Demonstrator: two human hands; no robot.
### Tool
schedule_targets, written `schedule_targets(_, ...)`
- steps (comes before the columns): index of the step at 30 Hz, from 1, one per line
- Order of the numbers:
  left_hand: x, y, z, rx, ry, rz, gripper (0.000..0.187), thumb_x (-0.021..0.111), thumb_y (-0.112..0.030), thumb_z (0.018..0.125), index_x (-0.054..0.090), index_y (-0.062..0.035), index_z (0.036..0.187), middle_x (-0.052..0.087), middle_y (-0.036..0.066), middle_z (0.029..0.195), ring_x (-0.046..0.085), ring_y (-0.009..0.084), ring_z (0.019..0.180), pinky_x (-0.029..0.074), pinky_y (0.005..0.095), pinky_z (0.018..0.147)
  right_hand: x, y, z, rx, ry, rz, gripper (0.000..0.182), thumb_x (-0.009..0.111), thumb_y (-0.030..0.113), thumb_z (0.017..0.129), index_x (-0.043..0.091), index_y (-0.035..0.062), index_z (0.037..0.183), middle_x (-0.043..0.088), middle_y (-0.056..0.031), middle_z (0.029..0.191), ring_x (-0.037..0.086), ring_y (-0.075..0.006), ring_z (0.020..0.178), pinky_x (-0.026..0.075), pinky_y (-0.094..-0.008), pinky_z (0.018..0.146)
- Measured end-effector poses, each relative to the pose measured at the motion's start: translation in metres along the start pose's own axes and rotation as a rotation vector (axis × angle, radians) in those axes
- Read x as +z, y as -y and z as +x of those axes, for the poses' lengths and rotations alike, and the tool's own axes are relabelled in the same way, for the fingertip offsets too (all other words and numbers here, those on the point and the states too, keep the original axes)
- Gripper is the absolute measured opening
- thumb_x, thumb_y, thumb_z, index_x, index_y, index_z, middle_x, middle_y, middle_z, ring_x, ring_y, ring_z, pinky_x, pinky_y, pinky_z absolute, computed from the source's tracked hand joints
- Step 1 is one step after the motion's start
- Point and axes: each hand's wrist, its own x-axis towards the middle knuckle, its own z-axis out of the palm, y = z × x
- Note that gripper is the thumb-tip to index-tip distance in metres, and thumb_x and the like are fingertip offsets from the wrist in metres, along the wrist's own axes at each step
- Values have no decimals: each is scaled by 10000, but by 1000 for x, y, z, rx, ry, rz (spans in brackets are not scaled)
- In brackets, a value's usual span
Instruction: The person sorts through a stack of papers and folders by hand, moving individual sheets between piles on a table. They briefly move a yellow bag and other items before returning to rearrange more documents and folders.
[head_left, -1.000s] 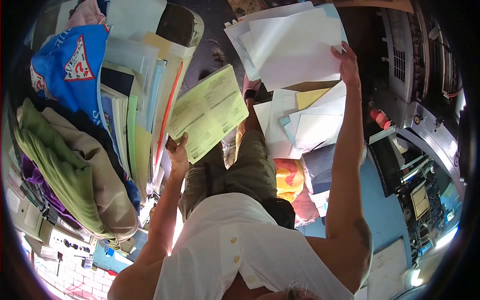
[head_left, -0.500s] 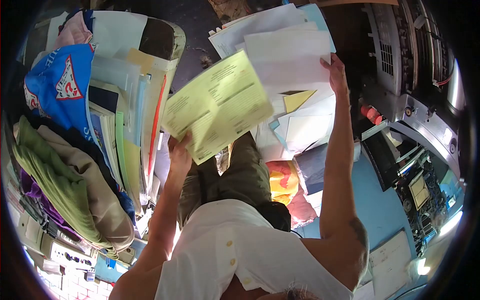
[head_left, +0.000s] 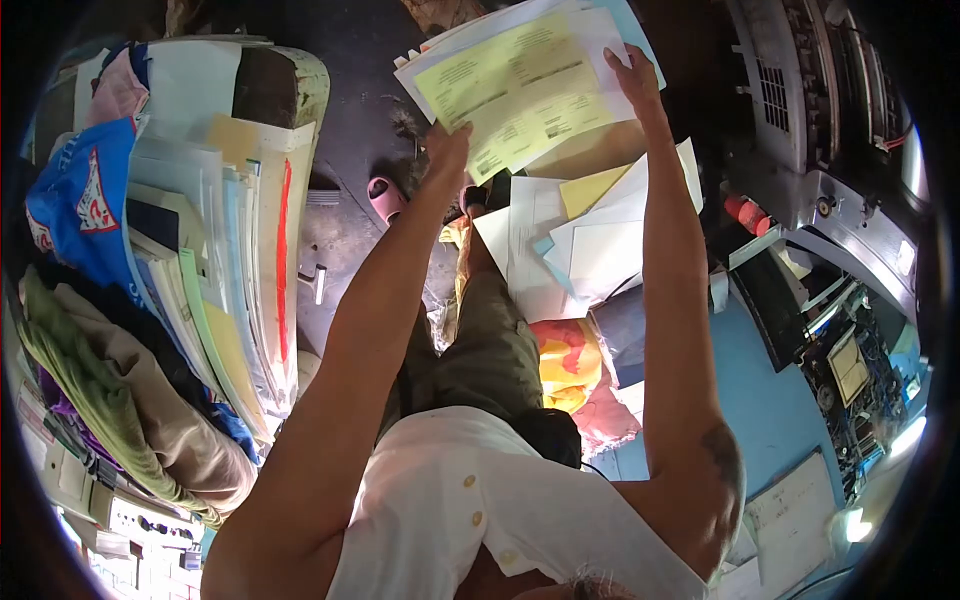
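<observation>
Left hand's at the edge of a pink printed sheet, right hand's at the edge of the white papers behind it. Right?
Not the colour: the head view shows the printed sheet is pale yellow-green, not pink. Left hand, right hand and white papers are as you say.

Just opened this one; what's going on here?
The person's left grip holds a yellow-green printed paper sheet over a stack of white paper sheets, whose right edge is in the right grip. More loose white paper sheets lie nearer the body.
</observation>
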Motion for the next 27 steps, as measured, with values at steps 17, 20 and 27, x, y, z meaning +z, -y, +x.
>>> schedule_targets(17, 24, -4, 31, 233, -51, 281, 615, 718, -108, 803, 362, 0, 1293, 586, 235, 1199, 589, 328, 1135, 456, 393, 969, -20, 8, -3, -256, -123, -305, 497, 795, 399, 725, 699, 71, 1086, 716, -172, 936, 685, -352, 890, 507, -473, 893)
schedule_targets(20, 33, -6, 31, 120, 6, 418, 633, 732, -135, 791, 364, 16, 1282, 588, 260, 1202, 603, 370, 1124, 465, 408, 976, -32, -5, 2, -245, -118, -267, 466, 809, 376, 700, 694, 54, 1016, 713, -165, 952, 688, -354, 897, 542, -470, 817)
schedule_targets(27, 24, -8, 34, 511, -351, 847, 796, 793, -166, 717, 354, -1, 1359, 451, 254, 1336, 375, 410, 1293, 346, 506, 1059, -17, 24, -38, -166, -235, -590, 669, 830, 365, 671, 573, 81, 1220, 561, -178, 1174, 540, -394, 1112, 489, -555, 853)
